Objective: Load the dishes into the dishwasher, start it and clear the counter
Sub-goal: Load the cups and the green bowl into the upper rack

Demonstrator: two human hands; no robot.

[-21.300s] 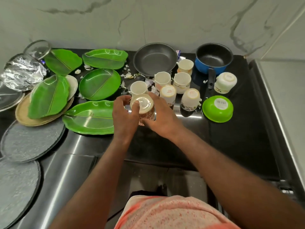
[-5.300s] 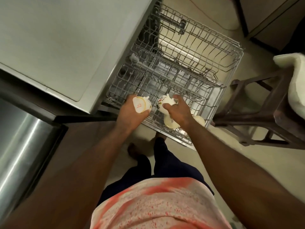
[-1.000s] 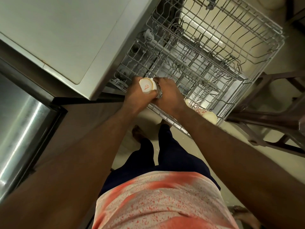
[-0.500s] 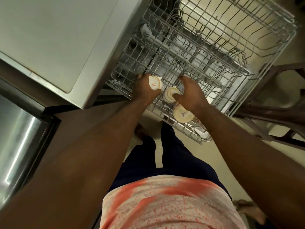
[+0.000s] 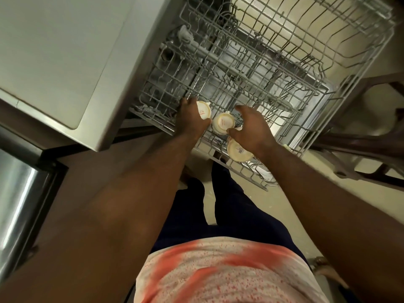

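1. Cream cup [image 5: 204,110] tipped over the near left corner of the rack [image 5: 306,68], base facing up and right, long axis slanted.
2. Clamped in the left hand [image 5: 191,120], fingers curled round its side.
3. Just beside: second cup [image 5: 223,123], upside down in the rack.
4. Right hand [image 5: 251,130] arched over that one, fingers spread, thumb touching; grip impossible to tell.
5. Third cup [image 5: 238,150] upside down by the right wrist.

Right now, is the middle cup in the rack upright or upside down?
Upside down: the middle cup shows its printed base facing up in the rack.
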